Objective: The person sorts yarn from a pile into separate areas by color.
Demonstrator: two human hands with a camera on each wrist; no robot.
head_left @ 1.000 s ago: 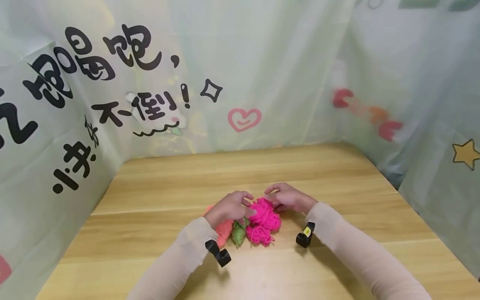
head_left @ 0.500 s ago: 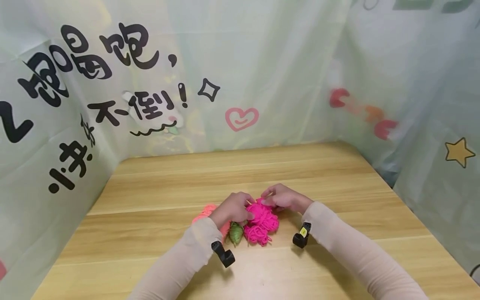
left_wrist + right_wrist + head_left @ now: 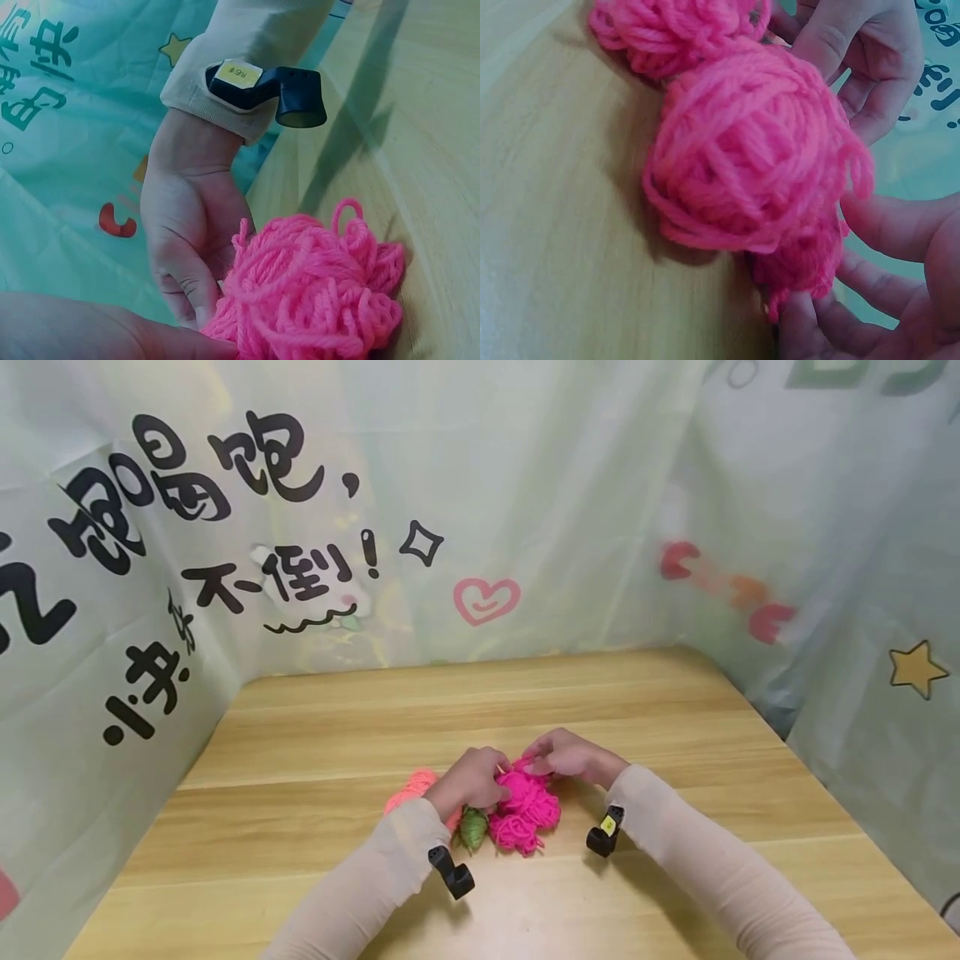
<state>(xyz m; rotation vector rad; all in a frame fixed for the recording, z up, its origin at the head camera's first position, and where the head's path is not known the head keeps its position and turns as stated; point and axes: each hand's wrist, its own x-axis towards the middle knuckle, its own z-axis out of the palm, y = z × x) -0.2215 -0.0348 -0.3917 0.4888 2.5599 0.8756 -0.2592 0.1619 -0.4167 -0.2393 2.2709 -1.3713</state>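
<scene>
Bright pink yarn point(image 3: 528, 810) lies in loose, lumpy balls in front of me near the middle of the table. From its left side my left hand point(image 3: 474, 777) grips it, the thumb point(image 3: 187, 341) showing against the strands in the left wrist view. My right hand point(image 3: 573, 755) holds the far end; in the right wrist view its thumb and fingers bracket a small pink bundle point(image 3: 799, 262) below the large ball point(image 3: 739, 157). Green yarn point(image 3: 473, 829) sits left of the pink, and orange yarn point(image 3: 408, 787) is partly hidden behind my left wrist.
The wooden table point(image 3: 315, 727) has bare surface behind and on both sides of the yarn. A printed cloth point(image 3: 570, 510) hangs along its back and sides. Each sleeve carries a black wrist camera, one on the left point(image 3: 452, 872) and one on the right point(image 3: 604, 832).
My left hand has shifted right onto the pink yarn, uncovering more of the orange yarn. The right fingers have come in closer on the far end. Over the last half second little differs.
</scene>
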